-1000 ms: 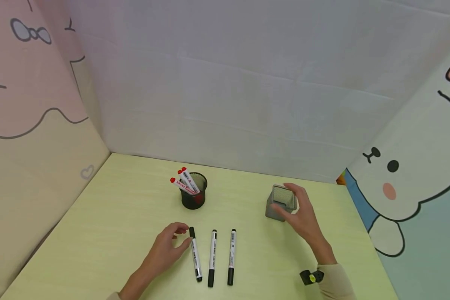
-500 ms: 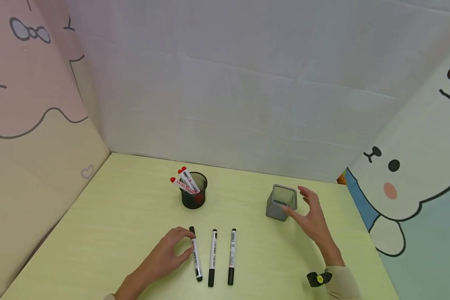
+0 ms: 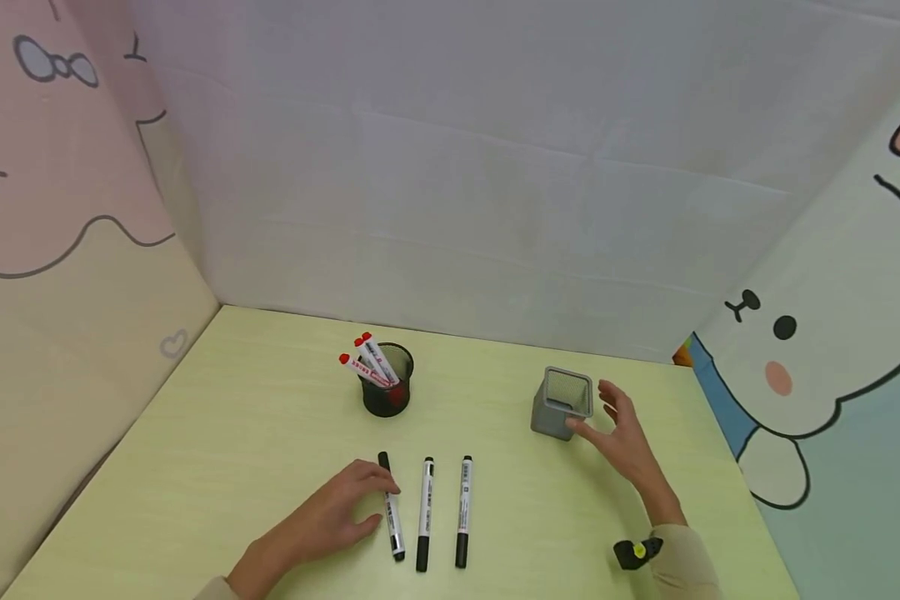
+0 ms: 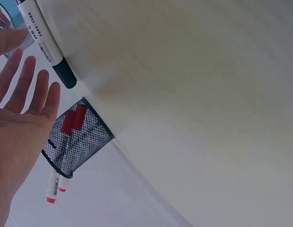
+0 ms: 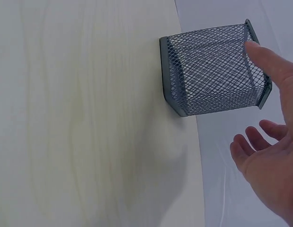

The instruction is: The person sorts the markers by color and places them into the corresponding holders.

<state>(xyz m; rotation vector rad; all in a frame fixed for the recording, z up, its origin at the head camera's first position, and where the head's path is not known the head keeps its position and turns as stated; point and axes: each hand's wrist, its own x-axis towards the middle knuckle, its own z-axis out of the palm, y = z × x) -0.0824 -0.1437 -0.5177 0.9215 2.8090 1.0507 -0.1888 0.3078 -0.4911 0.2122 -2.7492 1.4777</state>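
Above woodgrain table (image 3: 187, 467), left hand (image 3: 341, 507) hangs unclenched over slim marker (image 3: 393, 525), right hand (image 3: 625, 444) beside mesh cup (image 3: 550, 415).

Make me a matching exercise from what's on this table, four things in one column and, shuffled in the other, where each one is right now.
1. Red-tipped markers
2. Black-tipped markers
3. Left hand
4. Right hand

A. Beside the grey square holder
B. Leaning in the black round cup
C. At the leftmost lying marker
D. Lying side by side on the table

Pairs: 1-B, 2-D, 3-C, 4-A

Tabletop booth (image 3: 457, 192), 2 cartoon-printed side walls (image 3: 855, 333)
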